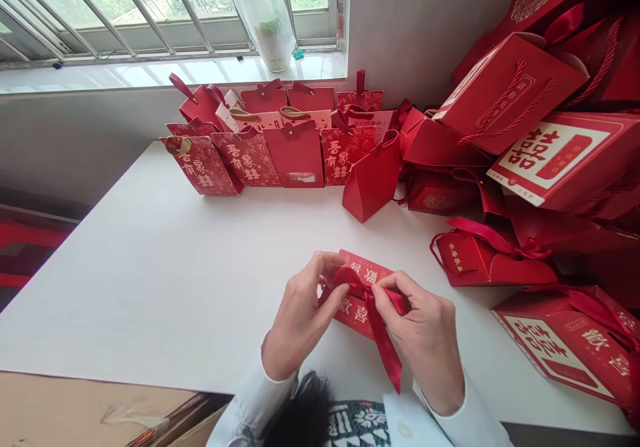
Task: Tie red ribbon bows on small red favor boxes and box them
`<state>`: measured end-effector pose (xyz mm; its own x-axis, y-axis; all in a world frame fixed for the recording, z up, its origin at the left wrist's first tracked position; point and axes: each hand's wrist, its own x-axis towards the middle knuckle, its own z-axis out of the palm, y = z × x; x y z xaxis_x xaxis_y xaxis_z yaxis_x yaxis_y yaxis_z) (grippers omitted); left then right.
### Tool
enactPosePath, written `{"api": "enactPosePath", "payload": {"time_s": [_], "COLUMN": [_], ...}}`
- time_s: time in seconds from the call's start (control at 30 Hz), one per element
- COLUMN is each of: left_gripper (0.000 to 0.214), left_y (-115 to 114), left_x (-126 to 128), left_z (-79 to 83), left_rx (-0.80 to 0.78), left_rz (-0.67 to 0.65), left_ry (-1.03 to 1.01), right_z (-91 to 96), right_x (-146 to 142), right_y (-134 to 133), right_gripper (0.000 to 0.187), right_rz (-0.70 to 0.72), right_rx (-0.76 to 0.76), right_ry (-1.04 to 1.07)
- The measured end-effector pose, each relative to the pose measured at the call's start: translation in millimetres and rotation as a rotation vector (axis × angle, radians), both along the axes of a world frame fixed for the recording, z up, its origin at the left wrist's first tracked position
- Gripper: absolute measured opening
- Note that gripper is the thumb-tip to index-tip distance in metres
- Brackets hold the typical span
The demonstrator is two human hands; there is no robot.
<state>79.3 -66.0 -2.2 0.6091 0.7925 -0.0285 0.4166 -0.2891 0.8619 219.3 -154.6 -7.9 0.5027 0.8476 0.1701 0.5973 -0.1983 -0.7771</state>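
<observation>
Close to the table's near edge lies a red gift box with pale printed characters. A dark red satin ribbon crosses its top in a bow, one tail hanging toward me. My left hand pinches the bow's left loop between thumb and fingers. My right hand is closed on the ribbon by the knot, thumb against fingertips. The box's left and right ends are partly hidden behind my hands.
Several red gift boxes stand in rows at the back of the white table. More red boxes are piled high on the right. A cardboard box sits below the front left edge. A bagged vase stands on the windowsill.
</observation>
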Motion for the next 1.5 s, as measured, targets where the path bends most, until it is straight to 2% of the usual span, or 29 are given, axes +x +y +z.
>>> {"api": "enactPosePath", "payload": {"time_s": [0.2, 0.3, 0.5, 0.63, 0.87, 1.0, 1.07, 1.3, 1.5], "left_gripper": [0.022, 0.022, 0.025, 0.02, 0.022, 0.008, 0.011, 0.016, 0.012], "left_y": [-4, -6, -10, -11, -20, -21, -20, -18, -19], "left_x": [-1, 0, 6, 10, 22, 24, 24, 23, 26], "left_z": [3.1, 6.1, 5.8, 2.6, -13.9, -22.9, -25.2, -26.2, -27.5], "left_rx": [-0.065, -0.078, -0.009, 0.04, 0.325, 0.41, 0.447, 0.428, 0.415], "left_rz": [0.009, 0.058, 0.075, 0.15, 0.289, 0.371, 0.381, 0.4, 0.438], "left_ry": [-0.04, -0.024, -0.002, -0.021, 0.038, 0.13, 0.166, 0.198, 0.207], "right_z": [-0.2, -0.1, -0.4, 0.4, 0.1, 0.1, 0.2, -2.8, -8.0], "right_x": [0, -1, 0, 0, -2, -2, -2, -8, -11], "right_y": [-1, -1, -1, -2, -2, -3, -3, -3, -1], "right_gripper": [0.017, 0.018, 0.017, 0.016, 0.017, 0.016, 0.017, 0.018, 0.019], "right_rz": [0.004, 0.018, 0.026, 0.044, 0.032, 0.034, 0.031, -0.007, -0.054], "right_rx": [0.016, 0.011, 0.028, 0.037, 0.045, 0.04, 0.044, 0.102, 0.12], "right_ry": [-0.001, -0.002, -0.024, -0.015, -0.006, -0.004, -0.008, -0.094, -0.115]}}
